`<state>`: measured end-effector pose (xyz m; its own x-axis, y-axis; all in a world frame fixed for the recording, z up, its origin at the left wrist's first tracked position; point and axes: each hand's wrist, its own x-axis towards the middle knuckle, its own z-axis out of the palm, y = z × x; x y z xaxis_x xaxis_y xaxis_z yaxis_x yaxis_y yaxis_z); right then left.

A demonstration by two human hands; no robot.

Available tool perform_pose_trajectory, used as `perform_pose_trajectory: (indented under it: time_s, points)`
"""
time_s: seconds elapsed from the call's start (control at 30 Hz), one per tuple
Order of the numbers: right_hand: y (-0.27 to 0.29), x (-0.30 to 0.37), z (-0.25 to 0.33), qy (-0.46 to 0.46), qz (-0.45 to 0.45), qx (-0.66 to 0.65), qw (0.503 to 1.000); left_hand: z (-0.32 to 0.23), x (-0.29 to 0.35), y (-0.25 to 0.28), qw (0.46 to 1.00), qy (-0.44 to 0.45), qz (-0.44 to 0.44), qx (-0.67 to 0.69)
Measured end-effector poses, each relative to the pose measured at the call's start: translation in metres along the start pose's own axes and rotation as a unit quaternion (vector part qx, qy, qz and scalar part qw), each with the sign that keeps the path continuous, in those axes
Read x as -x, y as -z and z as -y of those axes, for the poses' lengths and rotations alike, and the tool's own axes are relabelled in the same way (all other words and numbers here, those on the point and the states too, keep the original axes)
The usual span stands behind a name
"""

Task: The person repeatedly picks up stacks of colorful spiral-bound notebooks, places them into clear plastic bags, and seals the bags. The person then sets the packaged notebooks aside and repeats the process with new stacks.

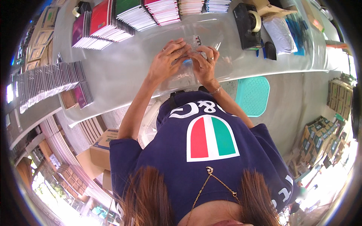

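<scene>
Close together over the grey-covered table [124,56], my two hands meet at a piece of clear plastic film [222,47]. My left hand [169,58] has its fingers bent and pressed together, its thumb side at the plastic. With a ring on one finger, my right hand [204,62] pinches the plastic beside the left fingertips. A small piece with dark marks [197,40] shows just beyond the fingers; its kind is unclear. A bit of blue peeks out between the hands, mostly hidden by them.
Stacks of spiral notebooks [102,22] line the far edge. A long row of spiral-bound books [52,81] stands left. Far right are a black tape dispenser [245,28] and a white plastic packet [281,34]. A turquoise stool [253,96] and cardboard boxes [100,150] surround me.
</scene>
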<state>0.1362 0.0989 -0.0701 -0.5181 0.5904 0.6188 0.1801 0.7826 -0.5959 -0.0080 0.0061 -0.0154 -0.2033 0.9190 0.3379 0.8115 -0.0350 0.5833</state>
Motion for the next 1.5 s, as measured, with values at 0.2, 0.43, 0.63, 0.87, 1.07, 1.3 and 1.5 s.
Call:
perform_pose_trajectory:
  time_s: [0.2, 0.43, 0.63, 0.87, 1.07, 1.3, 1.5]
  points:
    - [0.070, -0.020, -0.048, -0.110, -0.078, 0.033, 0.990, 0.004, 0.005, -0.008, 1.000, -0.021, -0.017, -0.005]
    - [0.168, -0.048, -0.189, -0.484, 0.017, -0.217, 0.848, 0.000, 0.001, -0.010, 0.999, -0.039, -0.030, 0.022]
    - [0.177, -0.063, -0.206, -0.505, 0.071, -0.164, 0.845, 0.001, 0.001, -0.010, 0.998, -0.038, -0.040, 0.023]
    - [0.166, -0.045, -0.205, -0.456, 0.013, -0.213, 0.864, 0.004, 0.006, -0.026, 0.994, -0.046, -0.095, 0.039]
    - [0.177, -0.023, -0.162, -0.467, -0.013, -0.288, 0.836, 0.001, 0.008, -0.030, 0.992, -0.049, -0.120, 0.012]
    - [0.170, 0.003, -0.192, -0.506, 0.029, -0.021, 0.862, 0.003, 0.004, -0.036, 0.982, -0.073, -0.167, 0.048]
    - [0.162, 0.030, -0.152, -0.512, -0.004, -0.019, 0.859, 0.005, 0.003, -0.040, 0.975, -0.085, -0.199, 0.054]
